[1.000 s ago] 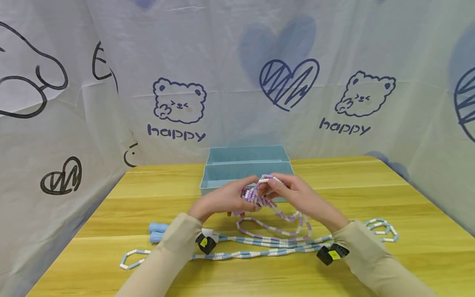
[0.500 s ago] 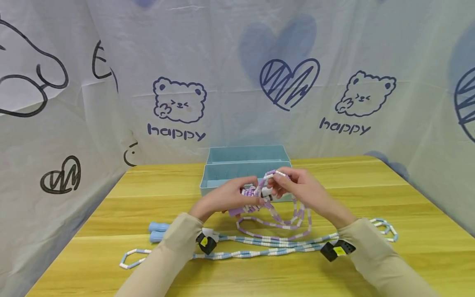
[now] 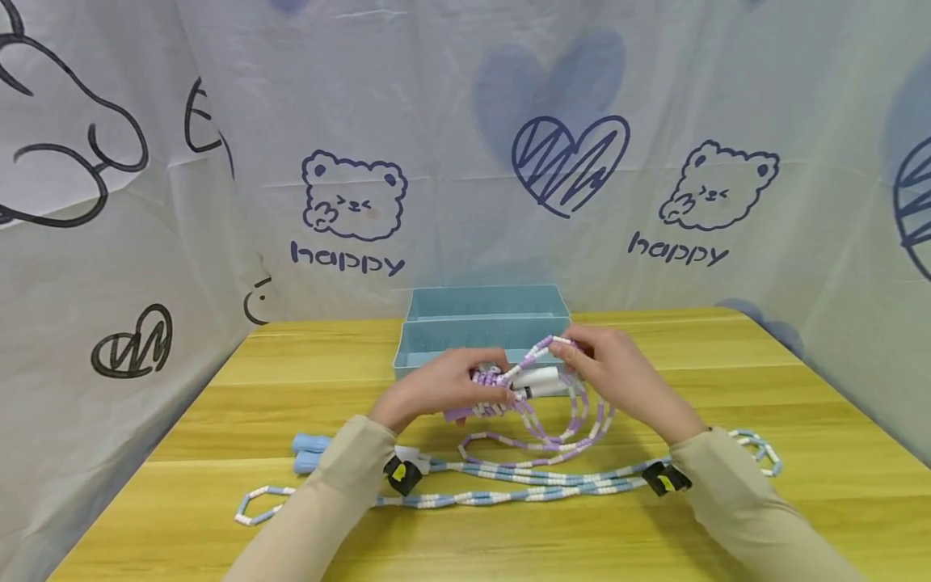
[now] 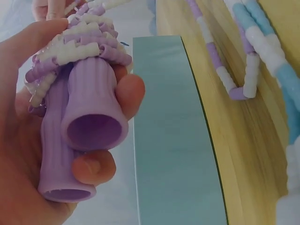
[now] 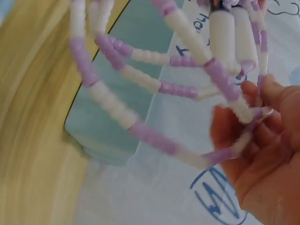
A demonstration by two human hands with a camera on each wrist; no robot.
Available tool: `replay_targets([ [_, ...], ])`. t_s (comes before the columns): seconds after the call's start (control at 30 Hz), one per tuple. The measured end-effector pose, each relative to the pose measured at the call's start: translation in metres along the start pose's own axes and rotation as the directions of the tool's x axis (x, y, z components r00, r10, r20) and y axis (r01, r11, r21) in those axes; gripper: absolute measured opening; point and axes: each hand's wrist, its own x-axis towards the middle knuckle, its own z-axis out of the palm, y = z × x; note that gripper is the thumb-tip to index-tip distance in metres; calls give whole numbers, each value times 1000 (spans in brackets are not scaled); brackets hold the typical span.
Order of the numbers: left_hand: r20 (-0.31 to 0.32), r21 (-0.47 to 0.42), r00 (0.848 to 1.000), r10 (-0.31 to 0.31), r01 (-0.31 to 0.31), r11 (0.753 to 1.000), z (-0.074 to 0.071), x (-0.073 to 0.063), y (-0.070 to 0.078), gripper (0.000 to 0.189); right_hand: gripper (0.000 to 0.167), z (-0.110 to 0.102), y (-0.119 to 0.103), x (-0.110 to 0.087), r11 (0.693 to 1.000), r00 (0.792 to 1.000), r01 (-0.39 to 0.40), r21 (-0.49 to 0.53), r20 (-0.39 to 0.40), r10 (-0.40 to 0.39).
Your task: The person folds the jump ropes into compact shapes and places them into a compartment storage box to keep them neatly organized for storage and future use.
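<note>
A purple-and-white beaded jump rope [image 3: 534, 425] is between both hands above the table. My left hand [image 3: 444, 384] grips its two purple handles [image 4: 96, 103] side by side, with beaded cord wound around their upper part. White handle ends [image 5: 222, 40] stick out of the wound cord toward the right. My right hand [image 3: 614, 372] pinches a strand of the cord between thumb and fingers, drawn up to the right of the bundle. Loose loops hang below, and the lowest one reaches the table. A blue-and-white beaded jump rope [image 3: 509, 497] lies stretched across the table beneath the forearms.
A light blue two-part bin [image 3: 487, 331] stands behind the hands, near the back edge of the wooden table [image 3: 291, 380]. Pale blue handles [image 3: 309, 453] of the second rope lie left, partly behind the left sleeve. A printed cloth [image 3: 465, 121] hangs around the table.
My right hand has moved right, away from the left, pulling the strand longer. The white handle ends now show between the hands. The left hand has stayed nearly in place.
</note>
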Motion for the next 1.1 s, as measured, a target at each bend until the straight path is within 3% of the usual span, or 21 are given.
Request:
replay_targets([
  [0.1, 8, 41, 1000, 17, -17, 999, 0, 0, 0, 20, 27, -3, 8, 1, 993, 997, -74, 91, 30, 71],
  [0.2, 3, 70, 1000, 20, -21, 997, 0, 1, 0, 18, 25, -11, 16, 1, 963, 989, -144, 229, 79, 129],
  [0.3, -20, 92, 1000, 14, -12, 996, -1, 0, 0, 17, 29, -19, 23, 1, 927, 980, -182, 329, 134, 145],
  [0.4, -68, 137, 998, 1, 9, 991, -2, -1, 0, 16, 31, -28, 30, 0, 910, 976, -195, 367, 168, 141],
  [0.53, -120, 188, 993, -11, 34, 982, -6, -2, -2, 17, 31, -39, 39, -2, 896, 979, -191, 401, 149, 141],
  [0.63, -138, 180, 990, -7, 32, 983, -9, -3, -3, 18, 32, -45, 45, -2, 885, 981, -194, 424, 82, 176],
  [0.73, -126, 106, 992, 3, 10, 994, -10, -4, -3, 22, 38, -43, 50, -1, 901, 971, -225, 370, 9, 239],
  [0.83, -102, 30, 994, 25, -22, 999, -8, -3, -3, 27, 44, -34, 54, 1, 931, 958, -271, 246, -25, 286],
  [0.97, -74, -8, 996, 46, -46, 999, -3, -2, -3, 45, 40, -20, 58, 2, 973, 973, -231, 13, -25, 231],
  [1.1, -28, -41, 998, 50, -51, 998, 0, -2, -5, 60, 33, -9, 64, 0, 976, 989, -143, -165, 23, 149],
])
